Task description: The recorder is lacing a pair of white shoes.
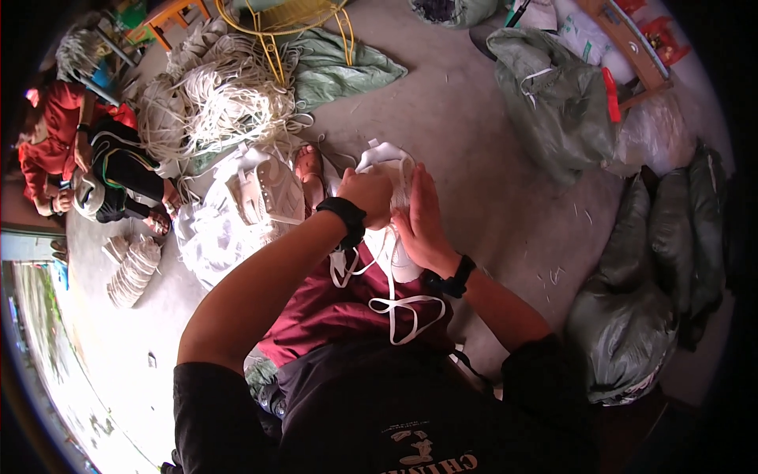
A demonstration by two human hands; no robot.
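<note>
A white shoe (404, 267) rests over my lap, its padded collar pointing away from me. My left hand (367, 196) is closed over the middle of the shoe; what its fingers pinch is hidden. Along the right side lies my right hand (425, 225), fingers straight and thumb across the upper, gripping the shoe. A white shoelace (410, 303) dangles in loose loops below both hands, over my dark red trousers (312, 316). Left of my left forearm, a pale shoe (268, 189) sits on a heap of white plastic (207, 229).
A big tangle of pale laces (237, 91) covers the floor ahead, beside a yellow metal stool frame (280, 24). Another person (59, 150) in red sits at the left, near a tied lace bundle (134, 271). Green sacks (553, 103) and dark stuffed bags (624, 340) line the right.
</note>
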